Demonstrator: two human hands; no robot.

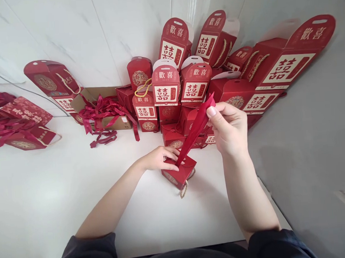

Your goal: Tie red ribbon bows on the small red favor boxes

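A small red gift box with a gold rope handle sits on the white table in front of me. My left hand rests on the box's top, fingers pressed where a red ribbon meets it. My right hand is raised above and to the right, pinching the ribbon's upper end and holding it taut.
Several red gift boxes with gold characters are stacked against the tiled wall behind. A cardboard box of loose red ribbons stands at back left. More red bags lie at far left. The table's right edge drops to a grey floor.
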